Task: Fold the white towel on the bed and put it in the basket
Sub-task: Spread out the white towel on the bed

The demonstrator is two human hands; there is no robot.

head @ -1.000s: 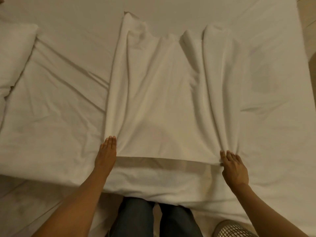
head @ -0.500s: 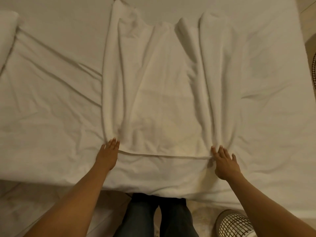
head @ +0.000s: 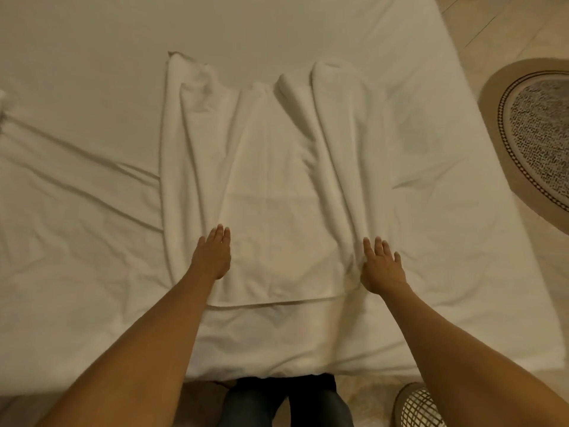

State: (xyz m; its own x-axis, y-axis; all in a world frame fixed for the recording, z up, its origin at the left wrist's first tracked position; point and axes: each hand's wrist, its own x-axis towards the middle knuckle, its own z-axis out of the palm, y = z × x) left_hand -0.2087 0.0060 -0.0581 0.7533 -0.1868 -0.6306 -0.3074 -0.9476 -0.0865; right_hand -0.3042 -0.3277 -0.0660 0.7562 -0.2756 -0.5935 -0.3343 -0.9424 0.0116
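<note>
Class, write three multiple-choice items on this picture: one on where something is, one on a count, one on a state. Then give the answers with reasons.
1. Where is the basket?
A. on the bed
B. on the floor by the person's right arm
C. on the rug

2. How many hands touch the towel?
A. none
B. one
C. two

3. How does the towel lie?
A. rolled up
B. spread out, wrinkled
C. hanging off the bed

Answers:
1 B, it shows below the bed edge.
2 C, left hand and right hand rest flat on it.
3 B, long creases run along it.

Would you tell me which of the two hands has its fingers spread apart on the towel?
The right hand: its fingers fan out, while the left hand keeps its fingers together on the white towel.
</note>
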